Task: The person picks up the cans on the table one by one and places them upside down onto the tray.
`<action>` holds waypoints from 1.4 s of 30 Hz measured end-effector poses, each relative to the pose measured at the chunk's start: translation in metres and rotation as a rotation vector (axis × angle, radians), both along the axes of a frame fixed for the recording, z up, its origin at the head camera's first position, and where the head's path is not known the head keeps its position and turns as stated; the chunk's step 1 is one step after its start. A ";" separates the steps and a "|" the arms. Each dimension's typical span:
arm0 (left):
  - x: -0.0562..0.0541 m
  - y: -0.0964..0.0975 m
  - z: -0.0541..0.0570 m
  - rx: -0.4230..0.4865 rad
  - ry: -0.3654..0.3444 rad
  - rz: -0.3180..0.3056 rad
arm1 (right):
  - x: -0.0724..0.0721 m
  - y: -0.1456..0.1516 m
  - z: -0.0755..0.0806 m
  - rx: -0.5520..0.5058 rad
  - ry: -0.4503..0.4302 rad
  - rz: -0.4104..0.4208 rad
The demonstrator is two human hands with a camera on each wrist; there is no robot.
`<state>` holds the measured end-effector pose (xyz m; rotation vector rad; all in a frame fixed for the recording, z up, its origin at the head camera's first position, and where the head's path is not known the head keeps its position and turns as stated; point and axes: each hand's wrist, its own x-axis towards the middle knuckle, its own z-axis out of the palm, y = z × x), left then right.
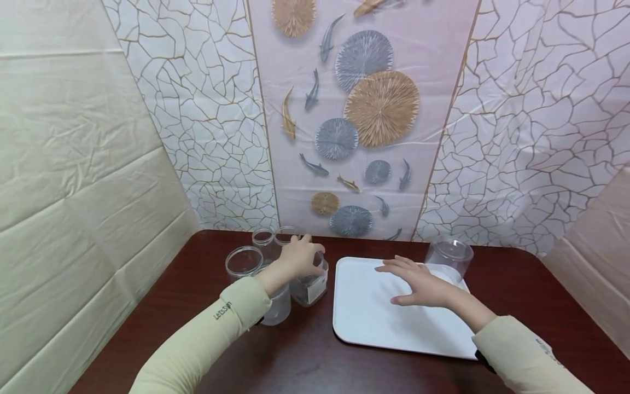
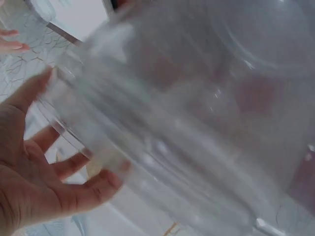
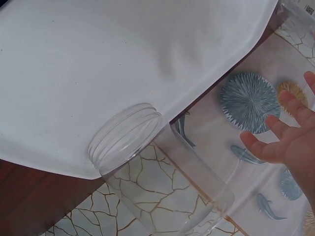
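My left hand (image 1: 298,258), fingers loosely bent and spread, hovers at the top of a clear jar (image 1: 315,289) with a white label. In the left wrist view, blurred clear jar walls (image 2: 206,137) cover part of the view, and some fingertips overlap them; contact is hard to judge. Above a white tray (image 1: 366,325), my right hand (image 1: 422,282) is held with spread fingers and nothing in them. A clear jar (image 1: 450,253) stands at the tray's back right corner, its threaded mouth (image 3: 129,135) down on the tray.
Left of the labelled jar cluster more clear containers: a tall round one (image 1: 244,261), a small one (image 1: 263,237), one at the back (image 1: 287,234) and one in front (image 1: 276,306). The dark table (image 1: 295,355) meets a patterned cloth wall (image 1: 344,180) behind.
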<state>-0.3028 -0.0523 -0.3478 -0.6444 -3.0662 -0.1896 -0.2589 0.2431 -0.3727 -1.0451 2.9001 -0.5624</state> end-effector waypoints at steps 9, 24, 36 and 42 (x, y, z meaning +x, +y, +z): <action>-0.005 -0.003 -0.002 -0.115 0.017 -0.077 | 0.003 0.000 -0.005 -0.019 -0.022 -0.004; -0.005 -0.001 -0.002 -0.055 -0.083 -0.064 | 0.002 -0.006 -0.001 -0.050 0.011 0.033; -0.010 -0.007 0.011 0.001 -0.088 -0.087 | 0.001 -0.007 0.005 -0.060 0.056 0.022; -0.012 -0.010 0.021 0.038 -0.056 -0.090 | -0.001 -0.006 0.008 -0.074 0.065 0.020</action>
